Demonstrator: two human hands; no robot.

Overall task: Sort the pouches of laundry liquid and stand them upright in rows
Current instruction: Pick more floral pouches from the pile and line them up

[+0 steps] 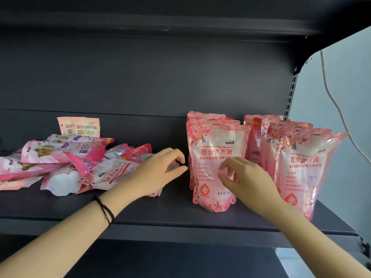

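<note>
On the dark shelf (140, 209), the right hand (247, 177) rested loose-fingered, clenching nothing, against the front pouch (215, 169) of the left row, which stood upright, long axis vertical, label facing out. The left hand (160, 169) hovered open, fingers curled around nothing, over the jumbled pile (66, 161) lying flat. The step looked like steadying; next came lifting a flat pouch and turning it upright.

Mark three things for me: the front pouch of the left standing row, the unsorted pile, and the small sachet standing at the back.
front pouch (215, 155): head view, on its red printed title.
unsorted pile (60, 157): head view, on a pouch lying flat.
small sachet (79, 127): head view, on its printed face.
</note>
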